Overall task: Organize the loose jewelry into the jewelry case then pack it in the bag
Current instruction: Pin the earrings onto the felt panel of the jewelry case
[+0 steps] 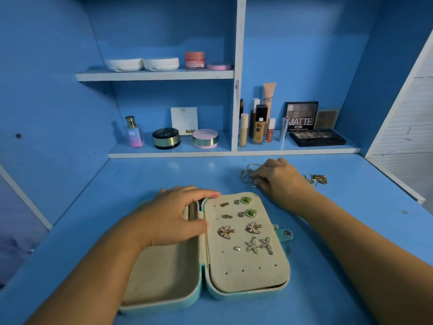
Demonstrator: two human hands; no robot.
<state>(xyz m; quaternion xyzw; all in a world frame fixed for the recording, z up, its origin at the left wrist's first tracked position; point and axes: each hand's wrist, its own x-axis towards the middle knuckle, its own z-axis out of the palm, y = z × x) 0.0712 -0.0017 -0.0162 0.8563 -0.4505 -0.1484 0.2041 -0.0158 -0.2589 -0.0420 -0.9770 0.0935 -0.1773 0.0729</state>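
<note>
A teal jewelry case (201, 294) lies open on the blue desk, its beige lining showing. Its right panel (246, 273) holds several pinned earrings, among them a green-stone pair (248, 206) and star-shaped ones (259, 245). My left hand (173, 216) rests flat on the case's left half near the top, fingers spread, holding nothing. My right hand (278, 181) is behind the case, fingertips curled onto a coil of gold bangles (247, 175). A tangle of gold chain (316, 178) lies just right of that hand. No bag is in view.
Shelves at the back carry cosmetics: a perfume bottle (134, 132), compacts (205, 138), foundation bottles (259, 127) and eyeshadow palettes (317, 137). A white slatted panel (407, 127) rises at the right. A small earring piece (288, 249) lies beside the case's snap tab.
</note>
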